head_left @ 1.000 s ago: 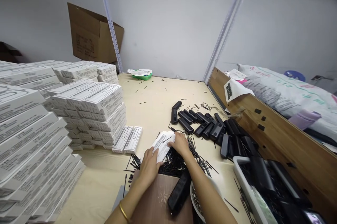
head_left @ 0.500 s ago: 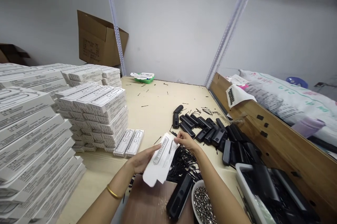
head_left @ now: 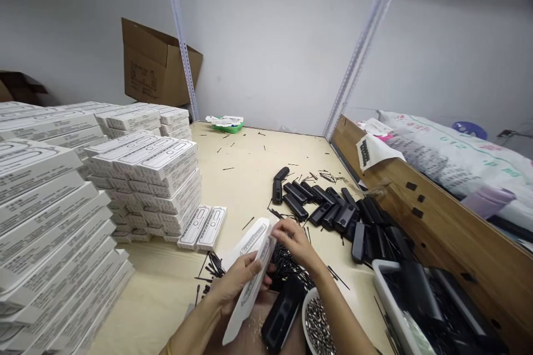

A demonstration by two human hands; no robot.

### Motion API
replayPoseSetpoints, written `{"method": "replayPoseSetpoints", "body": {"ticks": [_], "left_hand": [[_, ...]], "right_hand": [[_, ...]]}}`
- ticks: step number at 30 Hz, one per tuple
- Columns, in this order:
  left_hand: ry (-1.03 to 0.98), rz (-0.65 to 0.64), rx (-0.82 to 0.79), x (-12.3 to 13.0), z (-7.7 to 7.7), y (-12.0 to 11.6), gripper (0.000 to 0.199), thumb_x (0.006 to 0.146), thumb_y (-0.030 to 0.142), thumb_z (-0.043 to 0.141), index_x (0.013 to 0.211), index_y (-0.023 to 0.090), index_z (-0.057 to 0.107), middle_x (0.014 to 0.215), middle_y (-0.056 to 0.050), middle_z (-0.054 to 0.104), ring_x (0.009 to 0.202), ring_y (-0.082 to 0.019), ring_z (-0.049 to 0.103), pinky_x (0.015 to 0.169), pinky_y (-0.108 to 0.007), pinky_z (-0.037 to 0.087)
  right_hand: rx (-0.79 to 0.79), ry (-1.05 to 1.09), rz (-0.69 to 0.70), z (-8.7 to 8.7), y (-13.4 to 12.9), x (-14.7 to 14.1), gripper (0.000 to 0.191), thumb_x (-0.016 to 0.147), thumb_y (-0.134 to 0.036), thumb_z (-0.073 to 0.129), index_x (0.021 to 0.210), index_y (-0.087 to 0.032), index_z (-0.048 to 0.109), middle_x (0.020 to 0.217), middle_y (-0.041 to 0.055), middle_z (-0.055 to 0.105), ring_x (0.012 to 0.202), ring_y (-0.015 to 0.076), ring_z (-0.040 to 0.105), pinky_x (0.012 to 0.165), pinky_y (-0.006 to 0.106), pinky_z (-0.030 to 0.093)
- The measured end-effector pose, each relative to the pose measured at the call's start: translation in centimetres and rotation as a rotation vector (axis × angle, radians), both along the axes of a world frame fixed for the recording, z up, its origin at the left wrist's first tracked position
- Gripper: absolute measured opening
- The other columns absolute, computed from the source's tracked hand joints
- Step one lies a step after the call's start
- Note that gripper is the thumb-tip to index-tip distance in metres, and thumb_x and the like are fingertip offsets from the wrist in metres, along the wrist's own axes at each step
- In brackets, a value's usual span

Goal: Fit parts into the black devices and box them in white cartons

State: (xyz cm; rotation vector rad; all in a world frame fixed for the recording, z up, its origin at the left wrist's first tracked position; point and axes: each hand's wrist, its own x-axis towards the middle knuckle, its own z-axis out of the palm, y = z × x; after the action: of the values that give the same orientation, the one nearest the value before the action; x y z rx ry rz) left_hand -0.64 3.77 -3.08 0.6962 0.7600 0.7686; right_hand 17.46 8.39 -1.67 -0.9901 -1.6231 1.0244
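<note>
A flat white printed carton, tilted nearly on edge, is in my left hand, whose fingers wrap round its lower half. My right hand pinches the carton's upper right corner. Behind it lies another white printed sheet, partly hidden; whether it is part of the same carton I cannot tell. A black ribbed device rests just below my hands, beside a white bowl of small metal parts. Thin black sticks are heaped under my right hand.
Stacks of white boxes fill the left, with two single boxes beside them. Several black devices lie to the right, near a white bin and a wooden board. A green basket sits at the back.
The carton has turned from facing up to nearly edge-on, and its lower end has swung down. My left hand has moved right and its fingers have closed round the carton. My right hand is slightly lower.
</note>
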Motion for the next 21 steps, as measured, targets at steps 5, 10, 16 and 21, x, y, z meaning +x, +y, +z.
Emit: {"method": "replayPoseSetpoints", "body": {"ticks": [5,10,16,21], "left_hand": [[0.118,0.049,0.046,-0.2,0.7,-2.7,0.081,0.061,0.044,0.08,0.131,0.02,0.048,0.094,-0.009,0.071,0.069,-0.021,0.067,0.06,-0.028,0.053],[0.241,0.174,0.23,-0.4,1.6,-4.1,0.083,0.074,0.037,0.072,0.144,0.035,0.027,0.147,-0.004,0.039,0.131,-0.025,0.04,0.104,-0.032,0.038],[0.251,0.139,0.246,-0.4,0.8,-5.4,0.058,0.083,0.043,0.059,0.133,0.025,0.035,0.137,-0.011,0.049,0.125,-0.027,0.046,0.101,-0.039,0.039],[0.266,0.05,0.248,-0.4,0.9,-6.1,0.056,0.084,0.046,0.057,0.129,0.026,0.031,0.123,-0.009,0.057,0.108,-0.024,0.057,0.093,-0.038,0.043]], "right_hand": [[0.143,-0.072,-0.2,0.5,-4.3,-1.5,0.026,0.084,-0.041,0.055,0.068,-0.022,0.06,0.087,0.0028,0.064,0.09,0.021,0.054,0.088,0.037,0.039],[-0.065,0.167,-0.409,-2.5,-7.9,-4.7,0.03,0.084,-0.041,0.056,0.106,-0.024,0.063,0.119,0.0083,0.056,0.113,0.0238,0.051,0.095,0.037,0.041],[-0.265,0.44,-0.393,-3.6,-9.7,-6.8,0.037,0.081,-0.043,0.061,0.113,-0.025,0.055,0.099,0.0042,0.062,0.093,0.0204,0.06,0.081,0.034,0.049],[-0.372,0.567,-0.358,-3.4,-9.4,-6.7,0.025,0.078,-0.044,0.065,0.079,-0.021,0.054,0.081,0.0006,0.058,0.073,0.0161,0.058,0.071,0.029,0.049]]}}
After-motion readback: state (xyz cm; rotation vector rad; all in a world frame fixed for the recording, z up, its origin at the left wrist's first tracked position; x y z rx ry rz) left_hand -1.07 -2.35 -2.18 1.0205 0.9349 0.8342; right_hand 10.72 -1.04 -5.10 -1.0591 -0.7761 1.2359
